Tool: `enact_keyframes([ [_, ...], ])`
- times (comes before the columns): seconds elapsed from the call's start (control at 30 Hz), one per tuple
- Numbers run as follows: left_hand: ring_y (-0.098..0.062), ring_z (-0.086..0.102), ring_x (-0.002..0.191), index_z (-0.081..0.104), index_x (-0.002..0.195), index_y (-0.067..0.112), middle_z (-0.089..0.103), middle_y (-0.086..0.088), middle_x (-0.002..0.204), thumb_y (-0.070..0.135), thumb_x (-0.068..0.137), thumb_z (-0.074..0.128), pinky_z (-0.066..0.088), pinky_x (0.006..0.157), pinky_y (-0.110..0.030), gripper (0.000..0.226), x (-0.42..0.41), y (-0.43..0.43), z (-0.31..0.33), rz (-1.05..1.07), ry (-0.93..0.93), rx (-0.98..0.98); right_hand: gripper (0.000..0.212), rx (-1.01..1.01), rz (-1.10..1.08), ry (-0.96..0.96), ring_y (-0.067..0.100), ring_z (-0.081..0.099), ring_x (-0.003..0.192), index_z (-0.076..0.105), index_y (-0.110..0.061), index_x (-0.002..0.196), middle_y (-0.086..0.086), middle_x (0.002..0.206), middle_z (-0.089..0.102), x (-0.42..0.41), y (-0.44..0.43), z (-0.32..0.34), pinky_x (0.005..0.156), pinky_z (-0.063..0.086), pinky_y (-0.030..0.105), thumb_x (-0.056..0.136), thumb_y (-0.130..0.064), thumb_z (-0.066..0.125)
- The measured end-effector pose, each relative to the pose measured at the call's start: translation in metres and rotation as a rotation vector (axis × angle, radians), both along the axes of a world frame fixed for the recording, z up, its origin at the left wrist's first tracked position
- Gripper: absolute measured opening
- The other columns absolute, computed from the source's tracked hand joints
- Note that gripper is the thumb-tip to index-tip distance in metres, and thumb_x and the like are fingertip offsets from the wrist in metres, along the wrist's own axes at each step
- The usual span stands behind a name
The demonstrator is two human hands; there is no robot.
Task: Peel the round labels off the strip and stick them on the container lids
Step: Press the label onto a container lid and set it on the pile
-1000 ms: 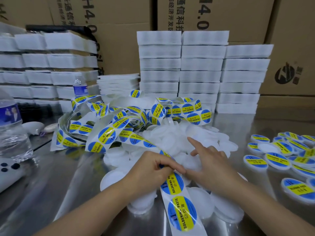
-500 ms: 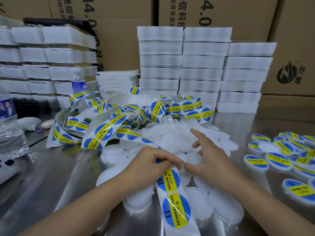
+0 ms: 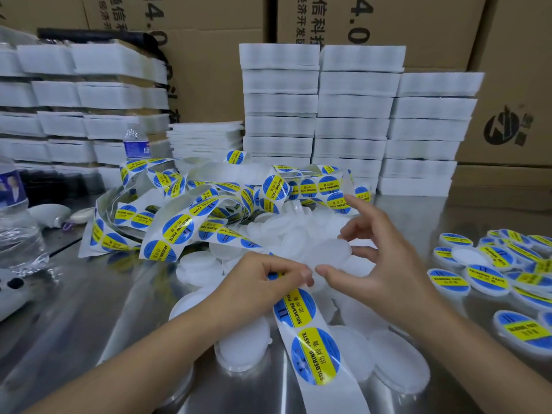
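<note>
— Left hand (image 3: 263,282)?
— Thumb and curled fingers pinch the label strip (image 3: 310,333). Its free end runs toward the near edge of the worktop (image 3: 89,309).
— Right hand (image 3: 388,264)?
— Fingers spread; thumb and one fingertip nip a blank lid (image 3: 330,251) by its rim, just beside the left hand.
— Room to move?
— Open steel at near left, beside the water bottle (image 3: 15,222). Behind the hands the strip's coils, with round blue-and-yellow labels, overlie the heap of blank lids (image 3: 295,231). Labelled lids (image 3: 485,280) crowd the right. Stacked white trays (image 3: 355,115) wall off the back.
</note>
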State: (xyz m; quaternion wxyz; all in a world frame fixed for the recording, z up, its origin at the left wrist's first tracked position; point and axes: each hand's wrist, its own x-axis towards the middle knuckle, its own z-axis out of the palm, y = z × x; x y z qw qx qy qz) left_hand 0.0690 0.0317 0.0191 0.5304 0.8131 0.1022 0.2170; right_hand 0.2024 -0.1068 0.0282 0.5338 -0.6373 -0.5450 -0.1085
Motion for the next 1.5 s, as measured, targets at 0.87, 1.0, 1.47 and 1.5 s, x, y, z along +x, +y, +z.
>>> enact_keyframes([
  [0.87,-0.003,0.061,0.059,0.075,0.068,0.021,0.072,0.002,0.074,0.025,0.08,0.069,0.045,0.051,-0.014,0.014,0.0,0.003,0.003,-0.019,0.086,-0.285,0.048,0.123,0.164,0.857,0.011,0.046,0.052,0.072,-0.015,0.058,0.0,0.05,0.045,-0.006,-0.005,0.026,0.063,0.044,0.029,0.092,-0.035,0.045],
  [1.0,-0.003,0.063,0.063,0.076,0.07,0.023,0.074,0.002,0.079,0.041,0.066,0.073,0.046,0.053,-0.014,0.018,-0.002,0.001,0.005,-0.029,0.081,-0.287,0.064,-0.081,0.129,1.107,0.014,0.035,0.041,0.068,-0.011,0.048,0.001,0.044,0.034,-0.004,-0.003,0.028,0.053,0.037,0.028,0.092,-0.048,0.038],
  [1.47,-0.004,0.064,0.067,0.075,0.067,0.027,0.075,0.002,0.083,0.041,0.067,0.07,0.047,0.058,-0.015,0.015,-0.003,0.001,0.006,-0.053,0.098,-0.277,0.065,-0.173,0.077,1.059,0.012,0.033,0.038,0.071,-0.012,0.051,-0.002,0.043,0.036,-0.001,0.0,0.022,0.049,0.035,0.027,0.095,-0.046,0.036],
  [1.5,-0.005,0.065,0.069,0.076,0.069,0.027,0.075,0.001,0.085,0.042,0.065,0.07,0.048,0.058,-0.015,0.017,-0.003,0.001,0.006,-0.051,0.097,-0.278,0.065,-0.176,0.078,1.054,0.011,0.033,0.038,0.071,-0.013,0.052,-0.002,0.043,0.036,0.0,0.0,0.021,0.048,0.035,0.026,0.095,-0.046,0.036],
])
